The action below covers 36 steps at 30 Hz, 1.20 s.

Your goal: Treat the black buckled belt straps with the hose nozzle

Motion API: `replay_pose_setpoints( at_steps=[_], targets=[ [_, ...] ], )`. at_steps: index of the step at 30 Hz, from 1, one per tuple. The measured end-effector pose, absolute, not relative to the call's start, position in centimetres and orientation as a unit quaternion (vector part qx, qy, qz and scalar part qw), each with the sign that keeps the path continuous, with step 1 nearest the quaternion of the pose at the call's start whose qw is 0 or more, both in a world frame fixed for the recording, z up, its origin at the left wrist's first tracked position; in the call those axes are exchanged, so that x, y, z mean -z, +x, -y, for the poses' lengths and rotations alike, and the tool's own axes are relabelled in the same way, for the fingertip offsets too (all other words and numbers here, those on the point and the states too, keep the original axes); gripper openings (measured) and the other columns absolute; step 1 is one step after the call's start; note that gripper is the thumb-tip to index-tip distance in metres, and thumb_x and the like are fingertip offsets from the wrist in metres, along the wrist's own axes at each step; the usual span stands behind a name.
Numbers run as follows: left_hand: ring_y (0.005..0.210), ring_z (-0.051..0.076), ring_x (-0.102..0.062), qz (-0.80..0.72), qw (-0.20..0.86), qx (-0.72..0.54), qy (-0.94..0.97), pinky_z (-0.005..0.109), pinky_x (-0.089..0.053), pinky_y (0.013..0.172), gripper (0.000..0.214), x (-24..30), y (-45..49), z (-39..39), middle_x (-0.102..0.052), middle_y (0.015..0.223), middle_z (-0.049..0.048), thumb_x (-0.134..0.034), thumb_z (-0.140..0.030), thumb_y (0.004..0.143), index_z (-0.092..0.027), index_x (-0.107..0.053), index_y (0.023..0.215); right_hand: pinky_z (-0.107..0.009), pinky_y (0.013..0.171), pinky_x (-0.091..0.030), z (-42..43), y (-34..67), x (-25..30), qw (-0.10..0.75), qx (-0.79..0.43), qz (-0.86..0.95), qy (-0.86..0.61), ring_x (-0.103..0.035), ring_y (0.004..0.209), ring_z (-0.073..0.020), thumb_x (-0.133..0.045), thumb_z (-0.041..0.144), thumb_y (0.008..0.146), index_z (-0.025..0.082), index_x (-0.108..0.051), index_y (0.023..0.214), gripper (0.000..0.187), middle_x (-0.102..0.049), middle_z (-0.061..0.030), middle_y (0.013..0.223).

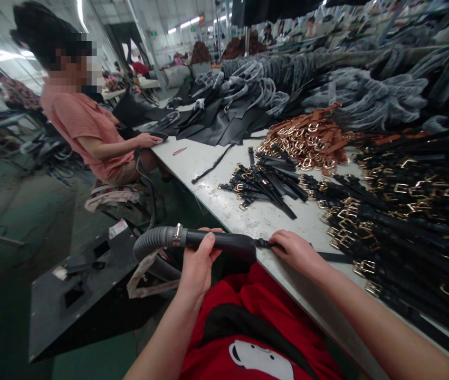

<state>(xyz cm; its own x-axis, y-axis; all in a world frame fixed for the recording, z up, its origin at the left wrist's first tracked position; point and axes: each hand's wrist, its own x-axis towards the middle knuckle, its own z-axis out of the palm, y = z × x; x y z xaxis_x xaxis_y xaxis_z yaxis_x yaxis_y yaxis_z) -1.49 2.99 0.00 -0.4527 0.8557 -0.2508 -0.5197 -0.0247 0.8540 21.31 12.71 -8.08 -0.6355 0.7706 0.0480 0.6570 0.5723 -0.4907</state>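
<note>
My left hand (pixel 199 259) is closed around a black hose nozzle (pixel 230 241), its thumb lying on top. A grey corrugated hose (pixel 156 241) is joined to the nozzle by a metal clamp (pixel 177 235). At the table edge my right hand (pixel 296 252) pinches a narrow black strap (pixel 263 243), whose end points at the nozzle's wide mouth. Whether strap and nozzle touch, I cannot tell. Beyond my right hand lies a small pile of black buckle straps (pixel 267 182). More black straps with gold buckles (pixel 351 216) are heaped to the right.
Brown straps with gold rings (pixel 309 140) are piled farther back on the white table (pixel 208 195). Behind them lie black leather pieces (pixel 224 124) and plastic-wrapped cords (pixel 366 95). A co-worker (pixel 85 121) sits at the left. A dark metal box (pixel 85 285) stands below the hose.
</note>
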Motion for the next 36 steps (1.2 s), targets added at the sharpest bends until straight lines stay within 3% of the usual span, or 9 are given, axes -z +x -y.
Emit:
replay_pose_setpoints(
  at_steps=[8,21,36],
  targets=[
    [0.087,0.021,-0.066,-0.489,0.499,-0.695,0.169,0.038,-0.049,0.079,0.033,0.02,-1.31,-2.98,-0.072,0.088,0.0032,-0.076,-0.033,0.066,-0.02,-0.057,0.09,-0.034,0.079,-0.044,-12.64,21.06,8.02,0.115,-0.18,0.882,-0.42,-0.058,0.089,-0.0226,-0.049,0.022,0.086,0.019,-0.064,0.091,0.016,-0.064,-0.0086,0.093],
    [0.088,0.022,-0.067,-0.498,0.5,-0.688,0.171,0.041,-0.049,0.082,0.035,-0.09,-1.27,-3.15,-0.072,0.089,0.0041,-0.077,-0.035,0.064,-0.02,-0.058,0.089,-0.03,0.08,-0.043,-12.95,21.41,8.37,0.141,-0.242,0.862,-0.423,-0.058,0.089,-0.0192,-0.05,0.025,0.086,0.021,-0.064,0.084,0.015,-0.064,-0.0058,0.094],
    [0.088,0.022,-0.068,-0.491,0.506,-0.689,0.168,0.04,-0.049,0.082,0.036,-0.19,-0.94,-3.16,-0.073,0.089,0.0041,-0.077,-0.033,0.066,-0.02,-0.057,0.092,-0.031,0.084,-0.046,-13.07,21.77,8.28,0.159,-0.271,0.863,-0.395,-0.061,0.092,-0.0185,-0.045,0.021,0.087,0.021,-0.069,0.089,0.024,-0.067,-0.0066,0.101]
  ],
)
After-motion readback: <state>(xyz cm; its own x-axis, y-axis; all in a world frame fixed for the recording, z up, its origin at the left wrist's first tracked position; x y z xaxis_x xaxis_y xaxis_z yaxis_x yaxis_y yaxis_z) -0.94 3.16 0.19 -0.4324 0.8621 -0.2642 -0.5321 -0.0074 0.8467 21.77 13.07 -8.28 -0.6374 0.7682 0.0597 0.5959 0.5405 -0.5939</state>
